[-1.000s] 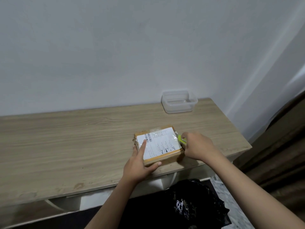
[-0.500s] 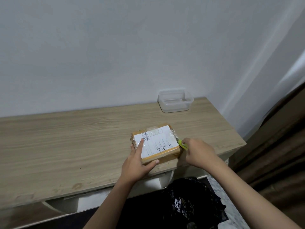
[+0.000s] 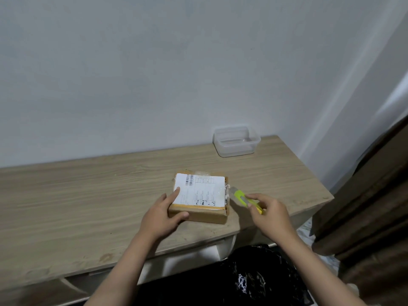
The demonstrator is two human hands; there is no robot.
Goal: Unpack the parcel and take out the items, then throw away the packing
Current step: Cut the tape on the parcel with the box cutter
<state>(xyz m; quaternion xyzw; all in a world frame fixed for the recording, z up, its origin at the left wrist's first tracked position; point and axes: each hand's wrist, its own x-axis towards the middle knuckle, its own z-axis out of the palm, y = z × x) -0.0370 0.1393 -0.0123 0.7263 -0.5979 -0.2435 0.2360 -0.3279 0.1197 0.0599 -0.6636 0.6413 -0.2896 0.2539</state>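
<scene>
1. The worktop [image 3: 88,195] carries everything: the parcel [image 3: 199,196] lies flat near its front edge, label up, and a clear plastic tub [image 3: 236,141] stands well apart at the back by the wall.
2. A black bag [image 3: 254,279] sits below the front edge, likely where the packing goes; its mouth is cut off from view.
3. The parcel is unopened, with tape over its top and right side.
4. My left hand [image 3: 163,217] has its grip on the near left corner, forefinger flat on the label, thumb against the front face.
5. My right hand [image 3: 268,214] has its grip closed round a yellow-green cutter [image 3: 244,198], tip at the parcel's right edge.
6. To cut well, I judge I should press down firmly with the left, keep the blade shallow so the contents stay unmarked, run it along the taped seam, and keep my left fingers out of its line.
7. Hard to make out: how far the blade is out, whether the tip touches the tape, and the label's print, which is blurred.
</scene>
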